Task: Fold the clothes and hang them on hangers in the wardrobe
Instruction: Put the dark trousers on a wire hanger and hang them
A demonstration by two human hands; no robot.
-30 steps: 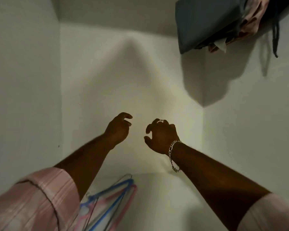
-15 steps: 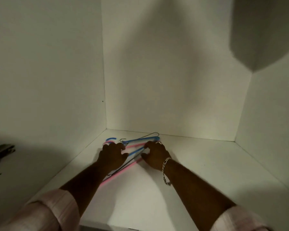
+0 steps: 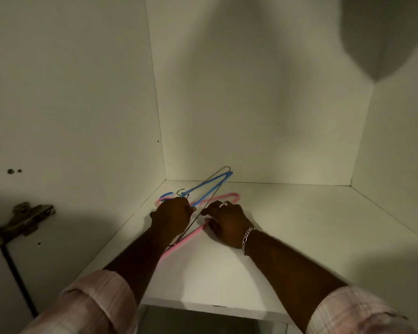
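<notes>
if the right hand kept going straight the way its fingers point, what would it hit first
Probably the grey wire hanger right at the right hand's fingertips, then the left hand just beyond; depth is unclear.

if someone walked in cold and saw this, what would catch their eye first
The bright hangers: a blue hanger, a pink hanger and a thin wire hanger lie tangled on the white wardrobe shelf near its back left corner. Next, both hands meet on that pile, the left hand gripping near the hooks and the right hand, wearing a ring and a chain bracelet, curled on the wires beside it.
</notes>
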